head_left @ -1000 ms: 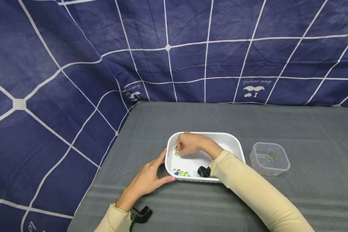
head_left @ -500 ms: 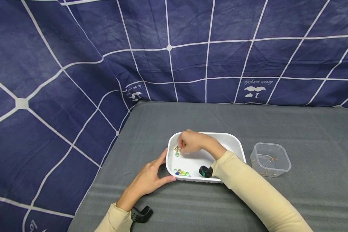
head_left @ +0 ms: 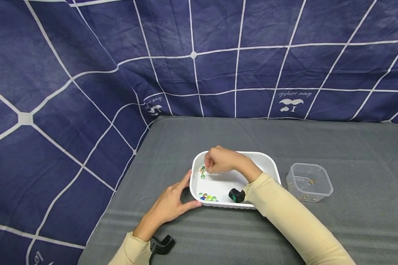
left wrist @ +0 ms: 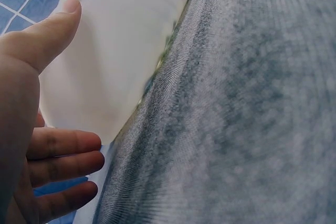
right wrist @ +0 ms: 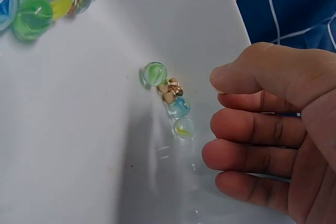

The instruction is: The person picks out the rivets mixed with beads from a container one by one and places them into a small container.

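A white tray (head_left: 220, 184) stands on the grey cloth. My left hand (head_left: 169, 203) rests at its near left corner, thumb and fingers spread and mostly straight against the rim. Inside the tray, my right hand (head_left: 221, 160) hovers by the far left wall. Its thumb tip (right wrist: 220, 80) comes close to the index finger, and whether a small piece sits between them cannot be seen. Beside it lie a green marble (right wrist: 154, 74), small gold pieces (right wrist: 169, 94), a blue marble (right wrist: 179, 107) and a clear yellow-streaked marble (right wrist: 184, 128). Several coloured marbles (head_left: 209, 197) gather in the near left corner.
Right of the tray stands a clear plastic box (head_left: 309, 182) with small gold pieces (head_left: 311, 182) inside. A blue grid-patterned cloth (head_left: 215, 73) hangs behind and to the left. Black bands are on both wrists.
My right hand has drawn slightly right and away from the small pile, showing more of the marbles and gold pieces there. My left hand stays at the tray's corner.
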Demonstrator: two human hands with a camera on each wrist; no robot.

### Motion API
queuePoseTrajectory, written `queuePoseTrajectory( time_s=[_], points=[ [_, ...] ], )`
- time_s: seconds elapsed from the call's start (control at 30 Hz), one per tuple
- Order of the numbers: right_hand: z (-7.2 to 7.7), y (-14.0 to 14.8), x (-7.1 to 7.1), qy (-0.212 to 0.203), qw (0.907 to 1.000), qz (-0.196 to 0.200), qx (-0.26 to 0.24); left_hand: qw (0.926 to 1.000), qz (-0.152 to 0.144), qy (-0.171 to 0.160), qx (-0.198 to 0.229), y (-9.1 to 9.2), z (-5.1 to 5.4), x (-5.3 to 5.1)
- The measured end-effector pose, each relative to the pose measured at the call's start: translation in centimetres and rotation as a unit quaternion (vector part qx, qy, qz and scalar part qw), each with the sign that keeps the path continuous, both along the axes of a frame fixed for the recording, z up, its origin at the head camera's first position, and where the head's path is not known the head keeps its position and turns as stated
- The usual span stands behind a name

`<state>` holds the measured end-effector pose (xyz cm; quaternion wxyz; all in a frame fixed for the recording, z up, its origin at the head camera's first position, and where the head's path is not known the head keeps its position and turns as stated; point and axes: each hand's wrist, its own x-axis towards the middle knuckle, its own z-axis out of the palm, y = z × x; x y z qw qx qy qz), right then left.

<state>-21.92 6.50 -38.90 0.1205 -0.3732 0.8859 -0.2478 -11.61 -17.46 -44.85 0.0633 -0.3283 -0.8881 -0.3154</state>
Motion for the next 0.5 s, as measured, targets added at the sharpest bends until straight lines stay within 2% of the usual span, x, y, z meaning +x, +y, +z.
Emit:
queuePoseTrajectory(
  time_s=[0.5],
  points=[
    [0.68, 0.53, 0.19, 0.009, 0.9997, -0.011, -0.018, 1.0, 0.001, 0.0, -0.003, -0.03, -0.09, 0.0]
  ],
)
